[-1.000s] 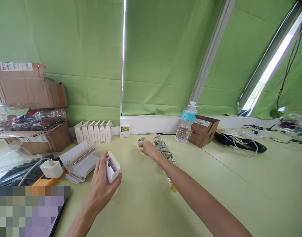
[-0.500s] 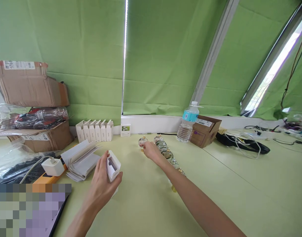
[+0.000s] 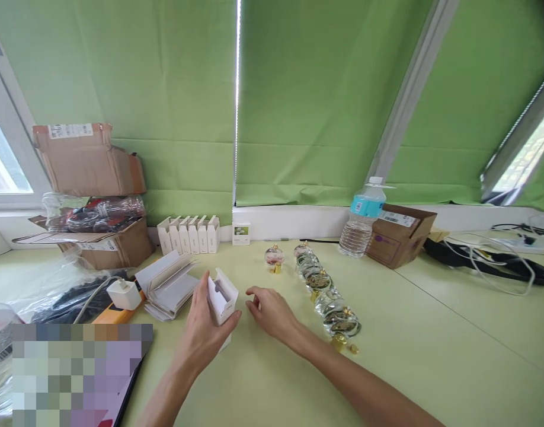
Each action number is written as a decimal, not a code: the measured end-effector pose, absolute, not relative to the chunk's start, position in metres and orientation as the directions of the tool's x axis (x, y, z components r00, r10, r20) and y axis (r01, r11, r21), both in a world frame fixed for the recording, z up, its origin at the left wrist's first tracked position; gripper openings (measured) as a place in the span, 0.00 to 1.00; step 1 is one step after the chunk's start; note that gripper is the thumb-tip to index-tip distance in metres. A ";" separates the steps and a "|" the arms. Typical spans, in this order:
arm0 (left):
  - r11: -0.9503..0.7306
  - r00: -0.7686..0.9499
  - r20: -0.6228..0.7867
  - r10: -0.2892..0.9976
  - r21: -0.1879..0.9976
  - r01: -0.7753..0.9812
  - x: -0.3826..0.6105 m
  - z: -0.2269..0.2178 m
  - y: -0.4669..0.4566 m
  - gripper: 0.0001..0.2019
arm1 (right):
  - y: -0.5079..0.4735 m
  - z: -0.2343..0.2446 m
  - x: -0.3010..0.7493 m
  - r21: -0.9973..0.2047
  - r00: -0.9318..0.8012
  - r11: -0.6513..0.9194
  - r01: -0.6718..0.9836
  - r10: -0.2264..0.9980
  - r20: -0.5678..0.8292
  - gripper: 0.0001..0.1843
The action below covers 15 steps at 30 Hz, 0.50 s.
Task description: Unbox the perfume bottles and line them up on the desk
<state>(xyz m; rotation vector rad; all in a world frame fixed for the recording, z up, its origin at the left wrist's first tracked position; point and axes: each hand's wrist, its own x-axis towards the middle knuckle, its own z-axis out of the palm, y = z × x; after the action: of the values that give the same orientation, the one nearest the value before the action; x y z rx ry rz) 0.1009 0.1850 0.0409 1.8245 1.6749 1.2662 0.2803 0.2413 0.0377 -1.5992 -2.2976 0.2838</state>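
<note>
**L hand** [image 3: 203, 330]: yours, fingers closed round white card box [image 3: 223, 298], box tilted.
**R hand** [image 3: 272, 312]: yours, loosely curled, fingers a bit apart, holding nothing; can't tell if tips touch table.
**Box:** just beside R hand, not touching it; cut-out slot in face, flap standing up.
**Near R hand:** row of glass ornaments [image 3: 328, 293] on table [image 3: 432, 362], gold caps, green-gold inside; single pink-tinted glass ornament [image 3: 274, 257] apart, behind hand.
**L side:** stack of white card sleeves [image 3: 168, 284] just past box; white plug charger [image 3: 124, 295] on orange power strip [image 3: 116, 314]; pixelated patch bottom L, can't tell what.
**Back:** row of white boxes [image 3: 187, 235], small picture card [image 3: 240, 233], water bottle [image 3: 363, 220], brown carton [image 3: 399, 236].
**Writing:** none legible. Bottle has blue label, carton a barcode sticker; text too small to read.
</note>
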 end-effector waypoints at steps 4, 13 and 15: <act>-0.210 -0.108 0.336 0.936 0.776 0.595 0.102 0.034 0.188 0.45 | 0.232 0.054 0.280 -0.565 -0.313 0.470 0.678 0.880 0.356 0.14; -0.209 -0.080 0.358 0.930 0.697 0.686 0.116 0.024 0.182 0.41 | 0.214 0.102 0.292 -0.555 -0.325 0.625 0.549 0.772 0.547 0.09; -0.181 -0.087 0.361 0.929 0.645 0.742 0.119 0.025 0.179 0.41 | 0.215 0.103 0.293 -0.554 -0.334 0.612 0.565 0.783 0.525 0.09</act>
<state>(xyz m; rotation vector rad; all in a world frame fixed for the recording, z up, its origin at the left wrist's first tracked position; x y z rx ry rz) 0.1191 0.1794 0.0254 1.9416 1.8355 1.1261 0.2934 0.2146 0.1026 -1.0600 -2.0392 0.3478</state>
